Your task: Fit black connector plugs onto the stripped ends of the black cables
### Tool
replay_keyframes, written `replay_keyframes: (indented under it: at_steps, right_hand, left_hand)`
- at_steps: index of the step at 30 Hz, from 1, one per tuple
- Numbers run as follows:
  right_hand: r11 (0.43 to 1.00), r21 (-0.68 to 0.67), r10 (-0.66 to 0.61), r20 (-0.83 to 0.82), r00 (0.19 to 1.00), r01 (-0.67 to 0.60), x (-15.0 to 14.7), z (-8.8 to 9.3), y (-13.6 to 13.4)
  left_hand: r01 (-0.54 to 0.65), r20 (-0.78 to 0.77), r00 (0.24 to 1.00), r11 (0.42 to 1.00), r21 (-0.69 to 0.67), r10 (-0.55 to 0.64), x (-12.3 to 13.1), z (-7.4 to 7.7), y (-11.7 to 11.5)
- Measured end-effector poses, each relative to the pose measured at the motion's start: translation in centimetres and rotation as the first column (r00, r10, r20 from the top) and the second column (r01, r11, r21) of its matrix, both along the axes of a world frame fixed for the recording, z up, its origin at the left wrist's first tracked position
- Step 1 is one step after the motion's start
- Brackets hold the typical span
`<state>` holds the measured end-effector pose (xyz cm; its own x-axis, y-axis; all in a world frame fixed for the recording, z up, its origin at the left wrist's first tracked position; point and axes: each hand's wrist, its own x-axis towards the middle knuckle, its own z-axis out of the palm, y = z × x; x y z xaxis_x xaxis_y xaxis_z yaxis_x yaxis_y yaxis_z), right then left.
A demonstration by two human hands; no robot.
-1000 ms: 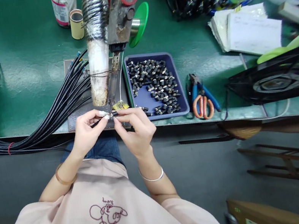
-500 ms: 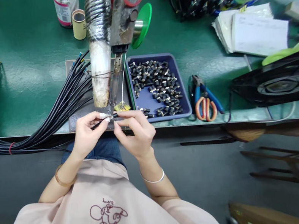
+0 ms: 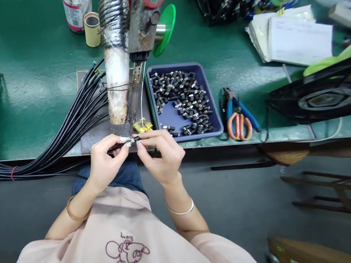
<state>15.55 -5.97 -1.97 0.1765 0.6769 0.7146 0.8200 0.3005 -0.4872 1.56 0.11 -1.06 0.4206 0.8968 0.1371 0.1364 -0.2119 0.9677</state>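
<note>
My left hand (image 3: 107, 159) pinches a black cable (image 3: 114, 149) near its end, at the bench edge. Opposite it, my right hand (image 3: 162, 154) has thumb and forefinger closed on a small black connector (image 3: 137, 139) with a metal end. Cable end and connector meet between my fingertips; whether they are joined is too small to tell. Just beyond the fingers are the tip of a white-wrapped tube (image 3: 119, 100), a thin solder wire (image 3: 142, 96) and a yellow pad (image 3: 142, 126). A blue tray (image 3: 173, 116) of many similar connectors stands to the right.
A thick bundle of black cables (image 3: 46, 152) lies along the left. Blue-handled cutters (image 3: 243, 112) and orange-handled scissors (image 3: 239, 127) rest right of the tray. Further right are a black fan (image 3: 322, 98) and papers (image 3: 298, 39). A green solder spool (image 3: 167, 28) sits above the tray.
My right hand has shifted slightly right and down, and the connector between my fingertips shows more. My left hand stays almost in place, still pinching the cable.
</note>
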Motion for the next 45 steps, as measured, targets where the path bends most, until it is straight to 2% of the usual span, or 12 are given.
replay_keyframes:
  at_steps: [5, 8, 11, 12, 15, 18, 24, 31, 35, 37, 40, 45]
  right_hand:
    - [0.998, -0.065, -0.029, -0.281, 0.959, 0.011, 0.7, -0.3, -1.1]
    - [0.959, 0.205, -0.129, -0.301, 0.945, 0.197, 1.2, 0.5, -2.1]
    - [0.838, 0.448, -0.213, -0.258, 0.942, 0.312, 1.8, 2.4, -2.9]
    - [0.831, 0.42, -0.274, -0.26, 0.926, 0.364, 2.0, 3.0, -3.1]
    - [0.944, -0.085, -0.33, -0.181, 0.926, 0.32, 3.6, 3.7, -3.5]
    - [0.879, -0.361, -0.361, -0.074, 0.93, 0.313, 6.4, 2.5, -2.8]
    - [0.828, -0.35, -0.423, 0.126, 0.898, 0.439, 11.5, -1.6, 1.6]
    - [0.797, -0.435, -0.374, 0.189, 0.908, 0.418, 11.8, -2.4, 3.5]
    - [0.837, -0.395, -0.356, 0.133, 0.925, 0.378, 10.3, -0.6, 1.9]
    - [0.874, -0.367, -0.337, 0.018, 0.941, 0.32, 9.4, 0.5, 0.8]
    - [0.94, -0.273, -0.282, -0.299, 0.912, 0.202, 7.7, 2.2, -0.6]
    - [0.967, -0.156, 0.031, -0.713, 0.701, -0.201, 4.5, 4.1, -2.1]
  left_hand:
    - [0.253, -0.146, 0.955, 0.966, -0.047, -0.257, -1.1, -0.2, -0.7]
    - [0.487, -0.266, 0.831, 0.87, -0.075, -0.488, -2.2, -1.3, -1.4]
    - [0.509, -0.275, 0.809, 0.853, -0.113, -0.519, -3.2, -2.7, -2.2]
    - [0.469, -0.244, 0.837, 0.872, -0.142, -0.49, -3.6, -3.0, -2.4]
    - [0.217, -0.154, 0.96, 0.969, -0.119, -0.233, -4.5, -3.1, -2.0]
    - [-0.102, -0.168, 0.977, 0.979, 0.175, 0.131, -5.2, -2.0, 0.0]
    - [-0.117, -0.393, 0.83, 0.812, 0.571, 0.396, -4.9, -1.5, 5.9]
    - [-0.236, -0.317, 0.834, 0.812, 0.534, 0.451, -4.1, -2.2, 7.8]
    - [-0.456, -0.054, 0.871, 0.845, 0.28, 0.488, -5.2, -0.8, 7.3]
    - [-0.438, 0.112, 0.895, 0.898, 0.037, 0.432, -6.3, 0.1, 6.5]
    - [-0.159, 0.239, 0.944, 0.947, -0.279, 0.229, -8.0, 1.0, 4.9]
    - [0.406, 0.057, 0.908, 0.838, -0.364, -0.415, -8.4, 1.3, 2.7]
